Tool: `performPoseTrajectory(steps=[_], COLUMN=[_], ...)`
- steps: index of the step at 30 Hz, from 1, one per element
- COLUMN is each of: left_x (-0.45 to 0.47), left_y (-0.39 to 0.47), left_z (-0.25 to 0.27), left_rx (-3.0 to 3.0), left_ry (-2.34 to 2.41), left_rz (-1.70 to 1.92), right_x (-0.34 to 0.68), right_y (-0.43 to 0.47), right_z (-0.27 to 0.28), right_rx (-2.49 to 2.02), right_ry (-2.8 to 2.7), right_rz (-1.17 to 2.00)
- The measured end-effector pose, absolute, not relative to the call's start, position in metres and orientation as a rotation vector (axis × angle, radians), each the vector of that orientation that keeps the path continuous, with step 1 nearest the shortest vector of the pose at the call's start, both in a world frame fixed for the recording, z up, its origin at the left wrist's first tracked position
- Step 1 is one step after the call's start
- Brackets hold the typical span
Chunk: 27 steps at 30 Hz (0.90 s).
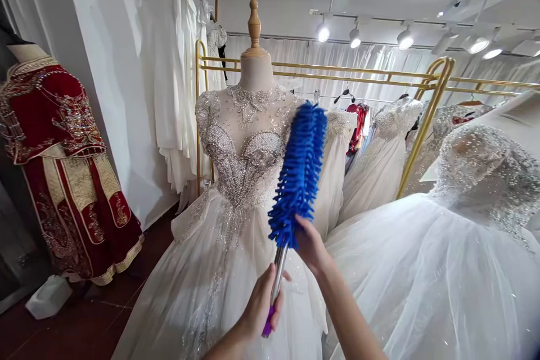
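A blue chenille duster [298, 174] with a metal shaft and purple grip stands nearly upright in front of me. My left hand [258, 306] is closed around the shaft near the purple end. My right hand [311, 244] touches the lower end of the blue head, fingers around it. The duster's head lies against the beaded bodice of a white ball gown [240, 180] on a mannequin with a wooden neck knob [253, 25].
A second beaded white gown [455, 259] fills the right side. A red and gold embroidered outfit [63, 169] stands at left, a white container [48, 296] on the dark floor beneath it. Gold racks [430, 101] with hanging dresses run behind.
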<state>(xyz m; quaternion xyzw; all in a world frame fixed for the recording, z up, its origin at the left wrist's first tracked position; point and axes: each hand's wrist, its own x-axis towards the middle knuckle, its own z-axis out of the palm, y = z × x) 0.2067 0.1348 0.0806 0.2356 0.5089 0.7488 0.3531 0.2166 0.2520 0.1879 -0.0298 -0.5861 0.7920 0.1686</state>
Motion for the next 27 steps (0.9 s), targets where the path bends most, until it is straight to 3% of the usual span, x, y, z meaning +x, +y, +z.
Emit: performPoseTrajectory(steps=[4,8,16,27], left_x=[0.190,0.176,0.206,0.230], left_y=[0.152,0.178,0.187,0.152], left_z=[0.133,0.128,0.065,0.028], left_rx=[0.854,0.675,0.322,0.145], left_ry=[1.311,1.240,1.213,1.372], left_rz=[2.015,1.967,1.908,1.857], right_x=[0.193,0.160,0.137,0.127], right_y=[0.253,0.275,0.326,0.318], right_z=[0.227,0.208,0.119,0.093], right_rx=[-0.137,-0.258,-0.532,-0.413], right_ry=[-1.480,-1.395,-1.330,-1.459], right_rz=[1.924,1.610,1.827,1.953])
